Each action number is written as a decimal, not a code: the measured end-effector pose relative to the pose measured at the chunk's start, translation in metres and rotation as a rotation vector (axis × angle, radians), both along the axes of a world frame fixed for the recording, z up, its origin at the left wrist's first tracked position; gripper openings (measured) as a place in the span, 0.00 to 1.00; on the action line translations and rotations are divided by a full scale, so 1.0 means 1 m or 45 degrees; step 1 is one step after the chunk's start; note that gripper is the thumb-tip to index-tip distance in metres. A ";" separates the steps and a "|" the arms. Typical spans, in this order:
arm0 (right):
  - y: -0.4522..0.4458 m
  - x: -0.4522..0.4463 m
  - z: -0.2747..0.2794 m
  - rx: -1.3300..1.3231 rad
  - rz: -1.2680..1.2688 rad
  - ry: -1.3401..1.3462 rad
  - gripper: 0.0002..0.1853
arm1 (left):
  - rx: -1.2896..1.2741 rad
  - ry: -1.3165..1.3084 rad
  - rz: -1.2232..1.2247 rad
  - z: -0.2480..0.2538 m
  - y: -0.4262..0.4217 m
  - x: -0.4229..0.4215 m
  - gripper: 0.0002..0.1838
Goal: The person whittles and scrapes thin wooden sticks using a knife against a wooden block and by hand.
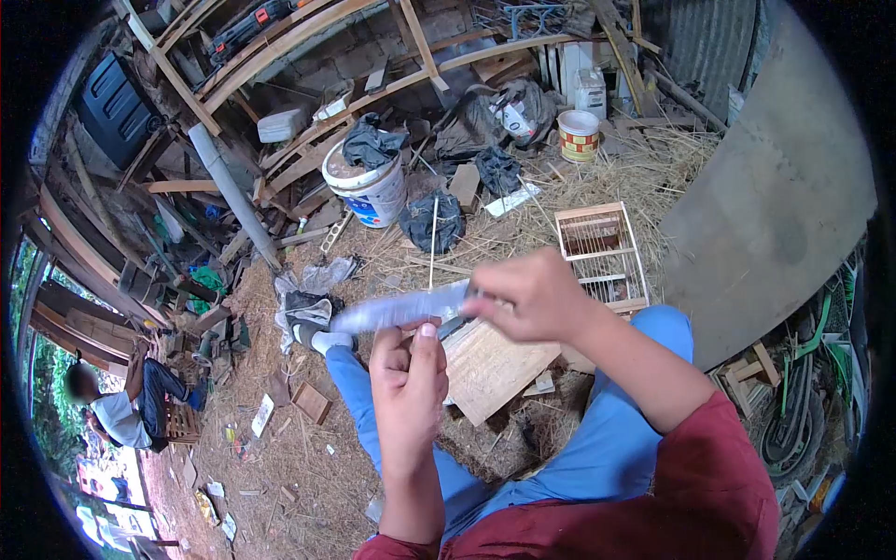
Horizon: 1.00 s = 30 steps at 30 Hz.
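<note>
My right hand [539,297] is closed around the handle of a knife [397,310], whose broad blade points left and is smeared by motion. Just below the blade, my left hand [409,378] pinches a thin pale stick [433,245] that stands up away from me. The blade crosses the stick close to my left fingertips; whether it touches cannot be made out. A wooden board [499,369] lies below my hands, between my legs. Beyond my right hand stands a small wooden cage [638,266] with thin bars.
Straw litters the ground. A large white bucket [373,201], a black plastic bag [434,224] and a smaller bucket [579,138] stand ahead. A grey sheet [765,196] leans at right, near a wheel [791,439]. Another person [121,415] sits at far left.
</note>
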State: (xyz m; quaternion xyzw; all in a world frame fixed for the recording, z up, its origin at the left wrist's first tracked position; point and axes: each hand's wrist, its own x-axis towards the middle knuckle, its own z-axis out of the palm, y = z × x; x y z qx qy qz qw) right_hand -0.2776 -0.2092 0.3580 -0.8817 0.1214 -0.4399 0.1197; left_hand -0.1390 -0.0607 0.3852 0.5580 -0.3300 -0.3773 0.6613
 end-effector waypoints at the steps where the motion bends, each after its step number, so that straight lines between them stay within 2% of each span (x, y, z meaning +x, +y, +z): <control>1: -0.008 -0.002 -0.001 0.031 -0.062 0.013 0.19 | -0.029 -0.024 -0.011 0.000 0.001 0.002 0.07; 4: -0.009 0.000 -0.004 0.091 -0.107 0.011 0.19 | -0.010 -0.020 -0.059 0.002 0.001 0.003 0.07; 6: 0.003 0.003 -0.002 0.007 0.057 -0.018 0.19 | -0.016 -0.033 -0.017 -0.002 0.000 0.001 0.07; 8: -0.006 0.001 -0.002 0.022 0.027 -0.013 0.19 | 0.000 -0.043 0.029 -0.005 0.001 0.004 0.06; 10: -0.024 -0.001 -0.006 0.405 -0.271 0.000 0.18 | -0.007 -0.020 -0.051 -0.005 0.003 0.009 0.06; 12: -0.021 0.000 -0.006 0.352 -0.295 -0.008 0.19 | -0.010 0.008 -0.060 -0.007 0.002 0.006 0.06; 14: -0.004 0.005 -0.009 0.126 -0.028 0.038 0.19 | 0.014 -0.015 -0.026 -0.009 0.001 0.003 0.05; 16: -0.002 0.004 -0.009 0.105 -0.011 0.134 0.19 | 0.014 0.008 -0.052 -0.012 0.002 0.008 0.05; 19: -0.027 0.001 -0.008 0.851 -0.340 0.076 0.21 | 0.027 0.035 -0.079 -0.016 0.009 0.010 0.05; 20: -0.035 0.004 -0.017 0.853 -0.344 0.077 0.21 | 0.021 0.037 -0.093 -0.017 0.010 0.010 0.05; 22: -0.050 0.013 -0.036 1.038 -0.184 -0.414 0.24 | 0.032 -0.059 -0.091 -0.026 0.008 0.008 0.05; 23: -0.048 0.015 -0.040 1.312 0.026 -0.483 0.26 | 0.047 -0.158 -0.083 -0.030 0.007 0.007 0.05; 24: -0.039 0.013 -0.032 1.314 0.020 -0.487 0.26 | 0.049 -0.158 -0.090 -0.035 0.005 0.007 0.05; 26: -0.023 0.006 -0.013 1.775 0.218 -0.372 0.23 | 0.052 -0.178 -0.128 -0.041 0.001 0.006 0.05; 30: -0.022 0.001 -0.013 1.875 0.280 -0.414 0.17 | 0.089 -0.182 -0.179 -0.040 -0.001 -0.002 0.02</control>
